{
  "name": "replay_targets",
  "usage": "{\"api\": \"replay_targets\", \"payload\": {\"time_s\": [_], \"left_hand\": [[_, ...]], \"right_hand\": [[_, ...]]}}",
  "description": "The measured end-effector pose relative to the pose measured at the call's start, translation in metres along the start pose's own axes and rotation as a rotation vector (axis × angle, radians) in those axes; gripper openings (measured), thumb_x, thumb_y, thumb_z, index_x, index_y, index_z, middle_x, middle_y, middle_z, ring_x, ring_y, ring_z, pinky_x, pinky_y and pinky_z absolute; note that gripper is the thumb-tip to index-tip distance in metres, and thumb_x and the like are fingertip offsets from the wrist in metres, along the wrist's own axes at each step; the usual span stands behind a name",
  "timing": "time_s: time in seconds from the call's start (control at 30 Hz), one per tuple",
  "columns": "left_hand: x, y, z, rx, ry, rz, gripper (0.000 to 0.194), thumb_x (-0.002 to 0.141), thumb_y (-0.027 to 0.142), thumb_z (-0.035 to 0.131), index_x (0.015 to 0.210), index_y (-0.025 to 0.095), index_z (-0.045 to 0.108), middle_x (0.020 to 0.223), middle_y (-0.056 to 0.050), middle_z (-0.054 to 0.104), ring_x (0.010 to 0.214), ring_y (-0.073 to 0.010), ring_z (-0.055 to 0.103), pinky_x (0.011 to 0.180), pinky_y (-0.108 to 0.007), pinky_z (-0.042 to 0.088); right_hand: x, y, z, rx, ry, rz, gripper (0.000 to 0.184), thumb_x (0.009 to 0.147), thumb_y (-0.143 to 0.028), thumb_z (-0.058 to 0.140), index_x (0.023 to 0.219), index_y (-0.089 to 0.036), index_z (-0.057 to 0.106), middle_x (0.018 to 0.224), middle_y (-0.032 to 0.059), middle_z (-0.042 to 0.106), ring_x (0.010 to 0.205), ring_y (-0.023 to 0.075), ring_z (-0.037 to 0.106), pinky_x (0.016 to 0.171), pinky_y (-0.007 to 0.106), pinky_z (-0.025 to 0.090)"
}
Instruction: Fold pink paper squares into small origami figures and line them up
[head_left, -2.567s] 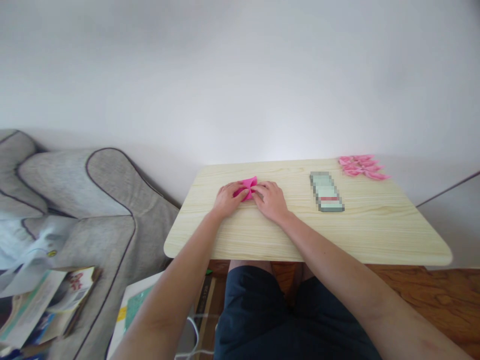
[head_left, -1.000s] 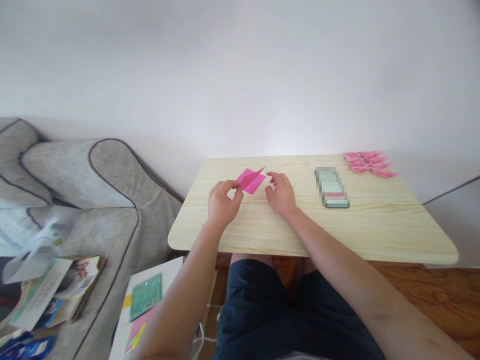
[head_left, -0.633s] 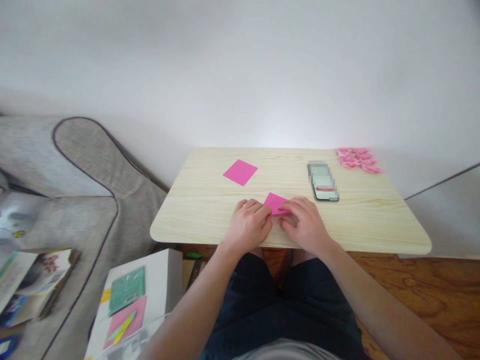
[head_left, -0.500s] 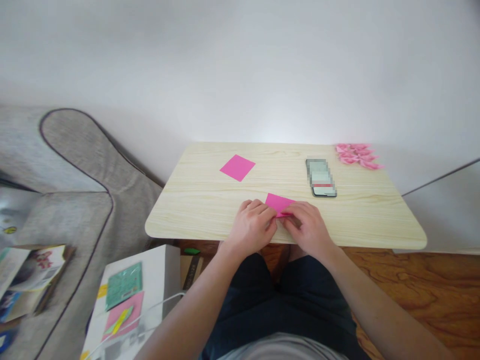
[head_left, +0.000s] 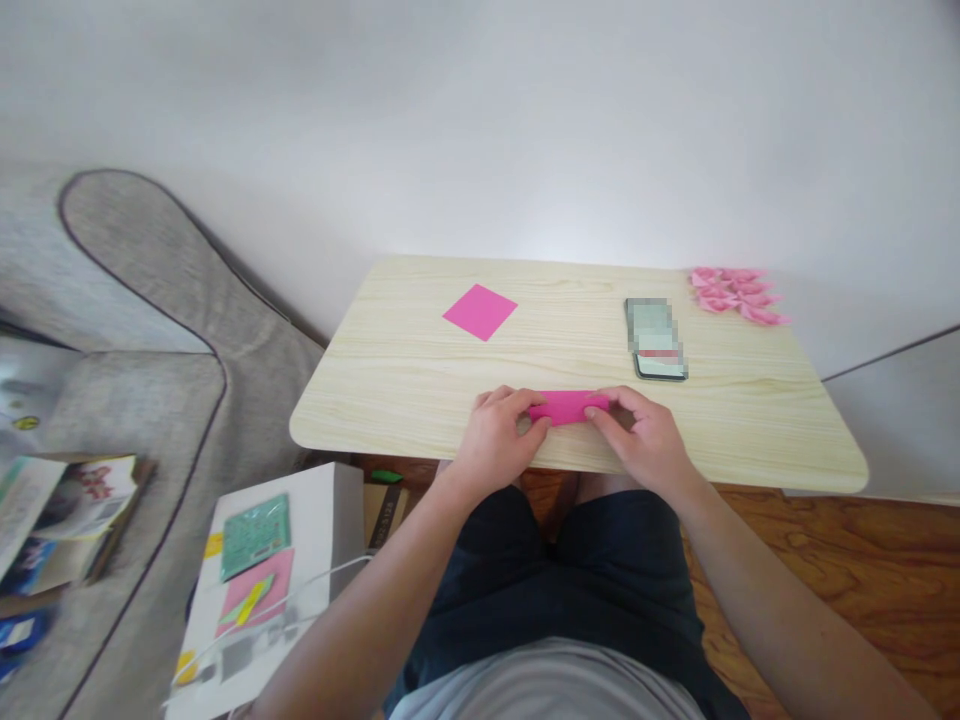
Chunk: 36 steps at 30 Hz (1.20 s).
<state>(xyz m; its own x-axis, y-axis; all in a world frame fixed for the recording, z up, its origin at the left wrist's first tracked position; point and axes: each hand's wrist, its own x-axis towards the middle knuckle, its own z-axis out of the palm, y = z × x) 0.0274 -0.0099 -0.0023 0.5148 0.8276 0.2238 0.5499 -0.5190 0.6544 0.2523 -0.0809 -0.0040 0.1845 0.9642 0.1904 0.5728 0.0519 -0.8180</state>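
A folded strip of pink paper (head_left: pixel 568 406) lies on the light wooden table (head_left: pixel 750 420) near its front edge. My left hand (head_left: pixel 497 443) pinches the strip's left end with thumb and fingers. At the strip's right end my right hand (head_left: pixel 646 442) presses down with closed fingers. A flat pink paper square (head_left: pixel 480 311) rests alone farther back on the table, to the left of centre.
A phone (head_left: pixel 655 339) lies right of centre, and several folded pink paper pieces (head_left: pixel 736 294) sit at the far right corner. A grey sofa (head_left: pixel 135 330) with magazines (head_left: pixel 52 510) stands to the left. A white box (head_left: pixel 255 590) with coloured paper sits beside my legs.
A pink square was left at the back of the table. Both hands came to the front edge with another pink sheet and folded it from a square into a narrow strip, then spread to its ends.
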Motion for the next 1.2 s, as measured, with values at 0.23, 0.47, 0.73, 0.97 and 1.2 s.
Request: {"api": "replay_targets", "payload": {"time_s": [0.23,0.47,0.73,0.97,1.2], "left_hand": [[0.006,0.003,0.007,-0.009,0.034,-0.076,0.039,0.091,0.027,0.070,0.129,0.027,0.061,0.099,0.001,0.075,0.108,-0.0223,0.067,0.104,-0.042,0.043],[0.013,0.005,0.003,0.042,0.021,-0.115,0.046,0.093,0.031,0.069,0.136,0.028,0.056,0.098,0.002,0.075,0.111,-0.0242,0.064,0.102,-0.042,0.041],[0.019,0.005,0.003,0.089,0.028,-0.184,0.041,0.093,0.033,0.068,0.133,0.029,0.058,0.093,0.002,0.075,0.107,-0.0252,0.063,0.098,-0.042,0.041],[0.021,0.003,0.001,0.105,-0.007,-0.175,0.041,0.093,0.034,0.069,0.132,0.028,0.058,0.092,0.001,0.076,0.107,-0.0257,0.063,0.098,-0.043,0.042],[0.023,0.002,0.002,0.128,-0.012,-0.175,0.038,0.093,0.033,0.069,0.129,0.028,0.060,0.090,0.001,0.076,0.105,-0.0256,0.063,0.094,-0.043,0.042]], "right_hand": [[0.011,0.000,0.000,-0.293,0.060,-0.046,0.016,0.093,-0.036,0.069,0.085,-0.023,0.074,0.082,0.0037,0.069,0.085,0.0230,0.065,0.081,0.038,0.048],[0.013,-0.003,0.003,-0.336,0.047,-0.002,0.013,0.093,-0.034,0.067,0.086,-0.023,0.070,0.081,0.0026,0.067,0.078,0.0214,0.064,0.075,0.036,0.047],[0.017,-0.002,0.005,-0.341,0.043,0.032,0.009,0.092,-0.033,0.068,0.089,-0.024,0.067,0.083,0.0016,0.069,0.079,0.0208,0.065,0.075,0.036,0.047],[0.018,0.000,0.011,-0.419,0.048,-0.015,0.011,0.094,-0.034,0.067,0.092,-0.023,0.065,0.085,0.0032,0.068,0.082,0.0224,0.062,0.077,0.038,0.046],[0.015,0.002,0.015,-0.443,0.101,-0.040,0.009,0.094,-0.033,0.066,0.092,-0.024,0.064,0.083,0.0030,0.066,0.081,0.0228,0.060,0.076,0.039,0.046]]}}
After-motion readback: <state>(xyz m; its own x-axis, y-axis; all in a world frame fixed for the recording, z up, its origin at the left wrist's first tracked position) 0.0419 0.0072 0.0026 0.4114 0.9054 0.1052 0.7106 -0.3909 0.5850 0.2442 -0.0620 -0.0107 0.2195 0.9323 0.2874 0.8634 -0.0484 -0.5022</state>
